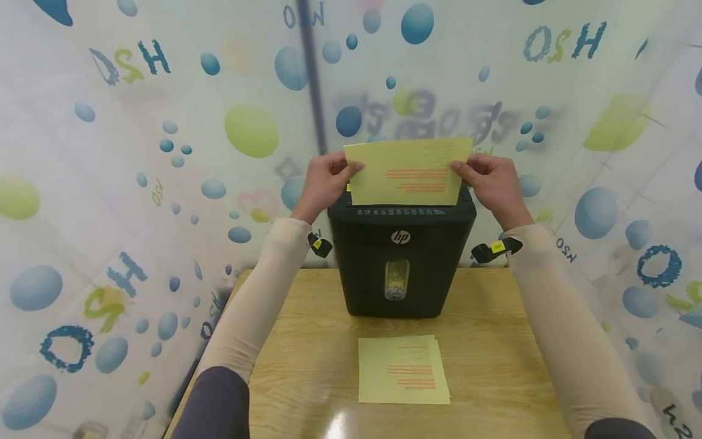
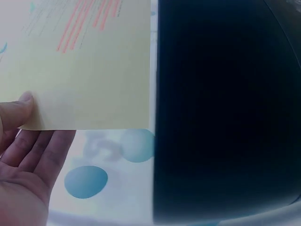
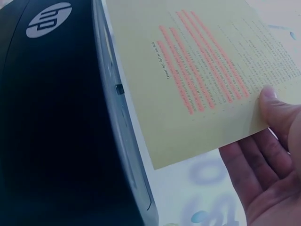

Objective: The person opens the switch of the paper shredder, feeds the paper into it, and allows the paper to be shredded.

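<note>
Two hands hold one yellow sheet (image 1: 408, 172) upright over the top of the black shredder (image 1: 401, 256), which stands at the tabletop's (image 1: 493, 341) far edge. Left hand (image 1: 325, 182) pinches the sheet's left edge; right hand (image 1: 492, 182) pinches its right edge. Head view alone shows the spare sheets (image 1: 403, 369) near the front edge. Right wrist view alone resolves the red-highlighted lines (image 3: 202, 70).

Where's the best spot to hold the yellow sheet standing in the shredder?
Pinch the sheet at its two upper side edges, coming in from left and right, as the left hand and right hand do. It stands upright in the shredder, so its sides are free.
</note>
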`<state>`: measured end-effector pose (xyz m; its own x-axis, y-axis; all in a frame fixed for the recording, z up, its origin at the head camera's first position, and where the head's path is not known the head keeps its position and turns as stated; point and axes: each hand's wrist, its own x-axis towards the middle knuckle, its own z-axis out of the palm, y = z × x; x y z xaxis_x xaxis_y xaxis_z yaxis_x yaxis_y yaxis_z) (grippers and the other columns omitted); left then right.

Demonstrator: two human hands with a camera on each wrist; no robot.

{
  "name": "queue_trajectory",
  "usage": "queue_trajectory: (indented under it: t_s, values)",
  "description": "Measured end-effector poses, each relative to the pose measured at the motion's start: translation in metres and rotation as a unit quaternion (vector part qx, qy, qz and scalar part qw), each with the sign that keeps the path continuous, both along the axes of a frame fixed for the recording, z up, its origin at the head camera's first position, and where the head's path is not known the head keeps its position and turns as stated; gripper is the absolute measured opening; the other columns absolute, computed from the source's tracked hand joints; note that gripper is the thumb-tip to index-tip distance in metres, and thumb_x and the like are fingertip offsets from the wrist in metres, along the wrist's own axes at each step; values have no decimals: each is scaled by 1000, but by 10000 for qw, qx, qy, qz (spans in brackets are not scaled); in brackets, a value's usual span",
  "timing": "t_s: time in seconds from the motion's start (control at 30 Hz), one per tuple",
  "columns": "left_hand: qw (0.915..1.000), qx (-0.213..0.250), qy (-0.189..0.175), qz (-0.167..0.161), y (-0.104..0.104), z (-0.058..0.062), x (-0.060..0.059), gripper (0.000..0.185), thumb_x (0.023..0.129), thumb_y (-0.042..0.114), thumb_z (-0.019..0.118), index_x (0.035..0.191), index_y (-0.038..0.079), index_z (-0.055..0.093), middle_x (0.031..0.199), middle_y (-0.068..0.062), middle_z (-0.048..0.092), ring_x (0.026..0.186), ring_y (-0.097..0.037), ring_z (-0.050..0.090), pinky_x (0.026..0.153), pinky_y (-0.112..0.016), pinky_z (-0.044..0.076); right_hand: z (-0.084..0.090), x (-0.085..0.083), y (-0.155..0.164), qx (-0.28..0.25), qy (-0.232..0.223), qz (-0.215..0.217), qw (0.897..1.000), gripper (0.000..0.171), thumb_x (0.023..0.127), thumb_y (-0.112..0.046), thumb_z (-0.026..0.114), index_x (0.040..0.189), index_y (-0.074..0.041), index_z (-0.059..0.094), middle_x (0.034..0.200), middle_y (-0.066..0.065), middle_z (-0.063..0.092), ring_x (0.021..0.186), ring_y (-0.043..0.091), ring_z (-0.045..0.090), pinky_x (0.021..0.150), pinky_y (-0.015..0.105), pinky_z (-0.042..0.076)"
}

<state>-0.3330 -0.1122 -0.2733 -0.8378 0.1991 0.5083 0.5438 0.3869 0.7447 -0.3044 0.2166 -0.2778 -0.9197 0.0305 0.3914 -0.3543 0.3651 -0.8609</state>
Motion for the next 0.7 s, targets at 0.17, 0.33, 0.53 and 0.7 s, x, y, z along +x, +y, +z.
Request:
queue_trajectory:
  t_s: [0.17,0.33,0.53,0.7]
  values:
    - [10000,-29,-37,16,0,-5,-7,25,98,29,71,117,14,78,108,-10,80,96,-19,76,78,-28,55,-3,-8,0,3,-95,-21,10000,36,92,-46,74,101,-12,77,93,-14,75,93,5,68,89,26,58]
    - [9999,-104,-107,9,-2,-9,-11,25,98,30,71,116,14,78,107,-10,80,91,-19,75,71,-28,51,-9,-12,0,141,-126,-58,9998,38,91,-50,74,92,-13,74,90,-11,74,92,11,65,88,34,55]
    - [9995,-91,-286,-66,-4,-14,-13,23,98,29,71,116,15,78,107,-10,80,91,-18,75,67,-28,47,-15,-16,0,139,-104,55,9998,44,91,-49,74,99,-6,74,86,-14,73,91,14,67,85,33,54]
    - [9994,-122,-328,-75,-5,-17,-14,23,99,27,71,116,14,78,108,-10,79,94,-19,75,72,-28,51,-20,-19,0,192,-172,41,9997,45,91,-50,75,99,-5,75,83,-16,72,89,16,64,79,31,50]
